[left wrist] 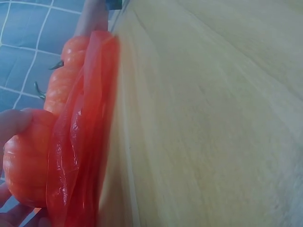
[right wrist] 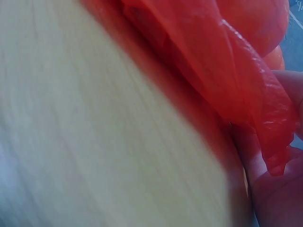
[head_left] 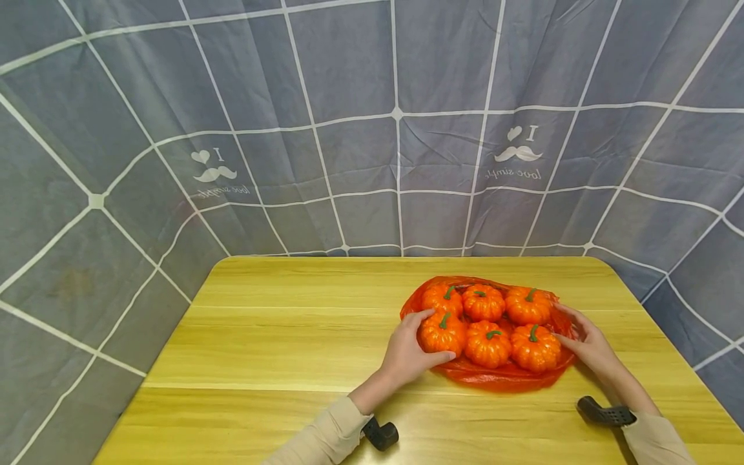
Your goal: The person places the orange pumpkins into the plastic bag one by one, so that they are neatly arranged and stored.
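Note:
Several small orange pumpkins with green stems, among them one at the front middle (head_left: 488, 344), sit in two rows on a crumpled red plastic bag (head_left: 494, 382). My left hand (head_left: 405, 349) curls around the front left pumpkin (head_left: 443, 334), thumb at its near side and fingers at its far left. In the left wrist view that pumpkin (left wrist: 29, 161) lies between thumb and fingers. At the bag's right edge is my right hand (head_left: 589, 342), its fingers fairly straight and touching the plastic beside the front right pumpkin (head_left: 536, 349). A loose fold of bag (right wrist: 274, 118) hangs over the right palm.
The pumpkins and bag rest on the right half of a light wooden table (head_left: 261, 349). A grey-blue curtain (head_left: 349, 155) with white lines hangs behind and beside it. Black wrist mounts (head_left: 380, 434) extend from both wrists.

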Tool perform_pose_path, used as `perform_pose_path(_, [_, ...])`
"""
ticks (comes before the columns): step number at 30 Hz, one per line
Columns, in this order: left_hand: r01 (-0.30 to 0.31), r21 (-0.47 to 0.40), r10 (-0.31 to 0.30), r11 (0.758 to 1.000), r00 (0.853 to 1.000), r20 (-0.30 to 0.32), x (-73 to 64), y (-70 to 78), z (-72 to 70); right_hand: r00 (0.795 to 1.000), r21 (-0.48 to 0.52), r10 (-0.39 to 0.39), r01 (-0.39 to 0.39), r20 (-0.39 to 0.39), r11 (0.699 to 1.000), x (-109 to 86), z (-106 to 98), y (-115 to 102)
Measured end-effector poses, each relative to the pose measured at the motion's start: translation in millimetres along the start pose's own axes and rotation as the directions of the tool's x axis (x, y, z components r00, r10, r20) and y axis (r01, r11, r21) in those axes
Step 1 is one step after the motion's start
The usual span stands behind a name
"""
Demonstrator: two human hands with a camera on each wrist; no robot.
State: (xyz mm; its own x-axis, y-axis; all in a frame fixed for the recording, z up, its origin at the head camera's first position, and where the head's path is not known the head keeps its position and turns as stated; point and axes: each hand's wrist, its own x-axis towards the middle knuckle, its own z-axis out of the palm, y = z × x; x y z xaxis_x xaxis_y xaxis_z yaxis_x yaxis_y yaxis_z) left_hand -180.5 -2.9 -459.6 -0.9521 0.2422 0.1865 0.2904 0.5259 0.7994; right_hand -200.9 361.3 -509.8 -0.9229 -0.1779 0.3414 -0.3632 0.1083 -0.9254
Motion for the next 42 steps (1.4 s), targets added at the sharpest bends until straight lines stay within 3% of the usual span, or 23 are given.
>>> perform_pose_path(12, [0.01, 0.026, -0.011, 1.0, 1.0, 0.016, -1.3, -3.7, 3.2, 1.0, -0.044, 0.011, -0.011, 0.01, 0.999, -3.3, 0.7, -1.3])
perform_pose_path(24, [0.022, 0.037, -0.023, 0.999, 0.999, 0.028, -2.2, -5.7, 3.8, 1.0, -0.027, -0.002, 0.003, 0.017, 1.0, -3.7, 0.4, -0.6])
perform_pose_path(42, [0.02, 0.193, -0.023, 0.981, 1.0, 0.013, -2.0, -2.7, 5.8, 1.0, -0.016, -0.015, 0.015, 0.005, 1.0, -2.3, -0.2, 2.1])
